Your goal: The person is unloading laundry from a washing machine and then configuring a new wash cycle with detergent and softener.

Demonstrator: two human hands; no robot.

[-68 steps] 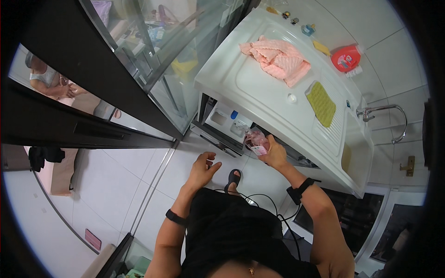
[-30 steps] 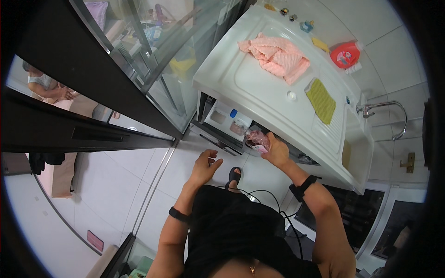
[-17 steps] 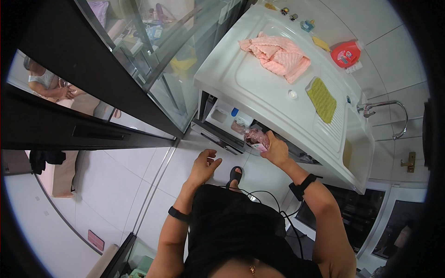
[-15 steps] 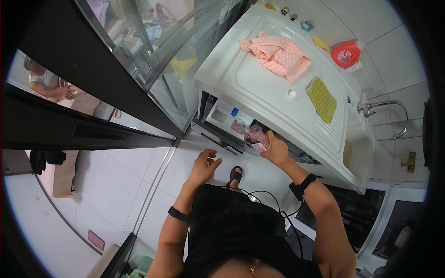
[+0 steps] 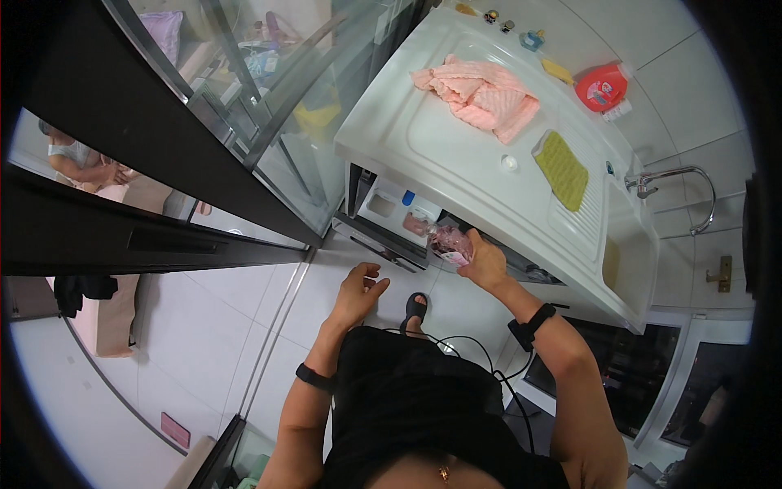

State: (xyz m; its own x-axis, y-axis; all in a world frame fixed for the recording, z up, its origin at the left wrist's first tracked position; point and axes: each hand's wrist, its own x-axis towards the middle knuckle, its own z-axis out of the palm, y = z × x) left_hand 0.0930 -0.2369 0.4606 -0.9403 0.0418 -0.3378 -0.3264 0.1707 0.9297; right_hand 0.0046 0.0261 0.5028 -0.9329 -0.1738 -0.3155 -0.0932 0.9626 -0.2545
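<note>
A clear bottle (image 5: 450,244) with pink contents and a pale label lies tilted in the grasp of the right hand (image 5: 486,262), its neck angled to ten o'clock, over the drawer (image 5: 365,213). The grip wraps the bottle's body from four o'clock, with the neck beyond the fingers. Inside the drawer's white tray, the compartment nearest the neck holds pinkish liquid (image 5: 414,223); a blue tab (image 5: 408,197) sits just past it, and a second, greyish compartment (image 5: 380,204) lies further toward ten. Whether liquid is running from the mouth is too small to tell.

At eight o'clock, the left hand (image 5: 357,295) hangs apart from the bottle, its grip released, fingers loosely bent. The worktop (image 5: 440,147) edge slants close above the right hand, while tiled floor (image 5: 456,297) stretches below at six. On the worktop rest a pink towel (image 5: 481,94) at twelve and a green cloth (image 5: 562,169) at two.
</note>
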